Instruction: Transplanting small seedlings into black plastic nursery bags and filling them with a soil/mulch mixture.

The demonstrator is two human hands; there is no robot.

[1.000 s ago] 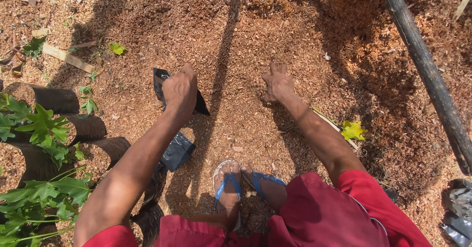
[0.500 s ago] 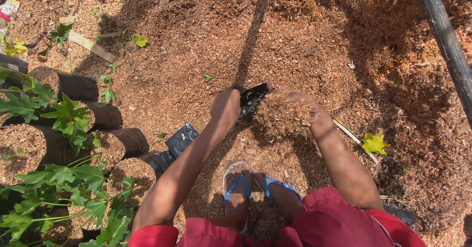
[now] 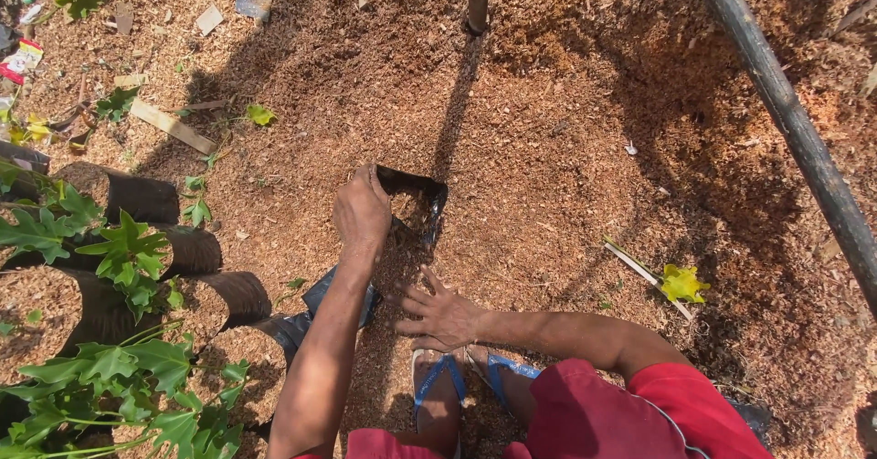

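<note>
The left hand (image 3: 362, 211) is pinching the rim of a black nursery bag (image 3: 416, 205). The right hand (image 3: 440, 313) is lying with fingers spread on the sawdust ground (image 3: 566, 167), near filled bags with seedlings (image 3: 128, 258).

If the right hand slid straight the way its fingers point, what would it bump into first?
The right hand lies flat on the sawdust ground, fingers pointing toward the left forearm. It would probably meet that arm first, or the black bag lying beneath it; depth is hard to judge.
</note>
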